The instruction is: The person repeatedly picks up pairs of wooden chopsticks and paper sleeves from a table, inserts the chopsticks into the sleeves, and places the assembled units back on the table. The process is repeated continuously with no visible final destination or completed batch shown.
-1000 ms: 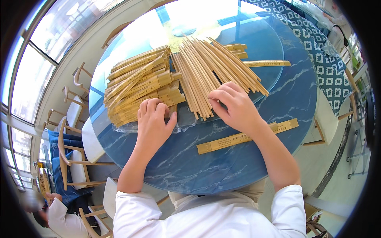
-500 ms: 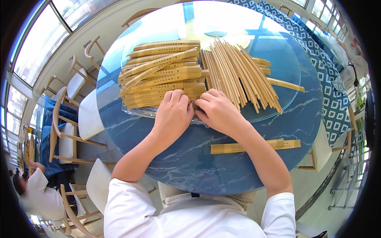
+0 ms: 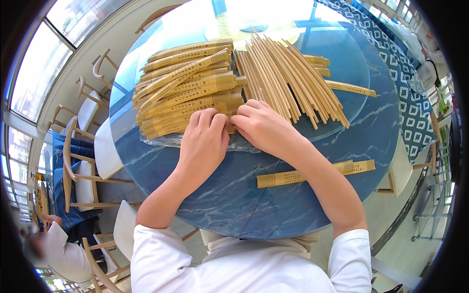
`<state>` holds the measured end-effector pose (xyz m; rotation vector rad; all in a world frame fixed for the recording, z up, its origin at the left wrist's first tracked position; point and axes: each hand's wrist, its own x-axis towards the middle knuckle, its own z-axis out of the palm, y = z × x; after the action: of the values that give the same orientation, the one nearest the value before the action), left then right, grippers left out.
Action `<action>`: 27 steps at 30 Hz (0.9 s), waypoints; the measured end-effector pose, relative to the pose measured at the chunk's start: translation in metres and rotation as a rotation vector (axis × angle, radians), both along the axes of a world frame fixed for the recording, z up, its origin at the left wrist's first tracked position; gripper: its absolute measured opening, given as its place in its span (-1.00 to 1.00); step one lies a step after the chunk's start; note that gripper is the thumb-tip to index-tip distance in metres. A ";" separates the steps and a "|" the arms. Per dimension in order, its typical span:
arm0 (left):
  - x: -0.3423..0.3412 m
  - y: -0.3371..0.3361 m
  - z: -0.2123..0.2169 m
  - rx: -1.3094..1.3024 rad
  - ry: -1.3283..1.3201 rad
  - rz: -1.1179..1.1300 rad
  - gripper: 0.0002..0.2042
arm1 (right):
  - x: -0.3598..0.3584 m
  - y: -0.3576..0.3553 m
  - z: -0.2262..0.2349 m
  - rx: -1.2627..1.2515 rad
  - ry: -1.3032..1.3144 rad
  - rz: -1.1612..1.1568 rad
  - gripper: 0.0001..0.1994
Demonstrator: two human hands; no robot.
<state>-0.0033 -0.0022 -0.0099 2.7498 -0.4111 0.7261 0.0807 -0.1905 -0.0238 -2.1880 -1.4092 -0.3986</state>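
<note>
My left hand [image 3: 202, 141] and my right hand [image 3: 266, 124] meet at the near edge of a stack of gold printed paper chopstick sleeves [image 3: 183, 85]. Both are closed, fingertips pinched together around a small gold-brown end of a paper chopstick sleeve [image 3: 231, 129]; most of it is hidden by my fingers. Just beyond my right hand, loose wooden chopsticks [image 3: 288, 78] lie in a fanned heap. Below my right forearm rests a flat gold sleeve piece [image 3: 279, 178], partly covered by the arm. Crinkled clear plastic [image 3: 168, 141] shows under the stack.
The round blue marbled table [image 3: 220, 205] carries a glass turntable [image 3: 361, 63]. More sleeves [image 3: 352, 88] stick out right of the chopsticks. Wooden chairs with white seats [image 3: 106, 149] stand at the left. Another person in a white top [image 3: 68, 249] is at the lower left.
My view has shifted slightly, so the stack and chopsticks sit a little higher and further left. My hands stay pinched together at the same spot by the stack.
</note>
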 end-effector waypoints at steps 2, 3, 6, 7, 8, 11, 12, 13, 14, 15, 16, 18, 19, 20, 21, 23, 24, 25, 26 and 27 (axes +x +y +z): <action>0.000 -0.001 0.001 0.007 0.008 -0.011 -0.83 | 0.000 -0.002 0.001 -0.009 -0.010 -0.001 -0.96; 0.000 0.000 0.001 0.005 0.012 -0.016 -0.83 | -0.001 -0.002 0.001 -0.010 -0.015 -0.003 -0.95; 0.000 -0.001 0.002 0.000 0.015 -0.012 -0.82 | 0.001 -0.002 -0.002 -0.028 -0.056 -0.001 -0.93; -0.001 -0.001 0.003 -0.004 0.014 -0.006 -0.82 | 0.000 -0.002 -0.002 -0.022 -0.066 -0.003 -0.93; -0.001 -0.001 0.003 0.000 0.019 -0.005 -0.82 | 0.000 -0.001 -0.001 -0.016 -0.077 -0.005 -0.93; -0.001 -0.001 0.003 0.004 0.025 -0.005 -0.83 | 0.000 0.000 -0.003 -0.011 -0.088 -0.011 -0.92; -0.001 -0.001 0.003 0.008 0.022 -0.005 -0.83 | 0.001 0.000 -0.004 -0.011 -0.089 -0.012 -0.92; 0.000 -0.001 0.003 0.012 0.018 -0.005 -0.83 | 0.001 0.000 -0.004 -0.009 -0.097 -0.014 -0.93; 0.000 -0.001 0.003 0.011 0.020 -0.008 -0.83 | 0.002 0.000 -0.005 -0.006 -0.106 -0.016 -0.93; 0.000 -0.001 0.003 0.009 0.021 -0.008 -0.83 | 0.002 0.000 -0.006 -0.004 -0.114 -0.016 -0.93; 0.000 -0.001 0.003 0.008 0.023 -0.009 -0.83 | 0.003 0.000 -0.006 -0.006 -0.118 -0.017 -0.93; 0.000 -0.001 0.003 0.009 0.026 -0.008 -0.83 | 0.003 0.000 -0.006 -0.009 -0.125 -0.015 -0.94; 0.000 -0.001 0.003 0.010 0.028 -0.007 -0.83 | 0.003 0.001 -0.006 -0.003 -0.128 -0.011 -0.94; -0.001 -0.001 0.003 0.005 0.031 -0.006 -0.83 | 0.002 0.001 -0.006 0.003 -0.131 -0.008 -0.94; 0.000 -0.001 0.003 -0.001 0.032 -0.007 -0.83 | 0.002 0.001 -0.006 0.008 -0.134 -0.007 -0.94; 0.000 -0.002 0.003 -0.014 0.045 -0.002 -0.83 | 0.003 0.001 -0.006 0.026 -0.123 -0.004 -0.95; 0.000 -0.002 0.004 -0.019 0.057 0.001 -0.83 | 0.002 0.001 -0.006 0.037 -0.117 -0.007 -0.95; -0.001 -0.002 0.005 -0.024 0.069 0.004 -0.83 | 0.002 0.001 -0.005 0.057 -0.098 0.000 -0.95; -0.001 0.000 0.006 -0.039 0.064 -0.012 -0.82 | 0.002 0.002 -0.002 0.076 -0.079 0.007 -0.95; 0.001 0.001 0.007 -0.056 0.059 -0.032 -0.81 | 0.003 0.001 0.000 0.095 -0.061 0.010 -0.94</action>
<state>-0.0026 -0.0016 -0.0024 2.6985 -0.4147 0.6365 0.0835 -0.1894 -0.0239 -2.1083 -1.4028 -0.5221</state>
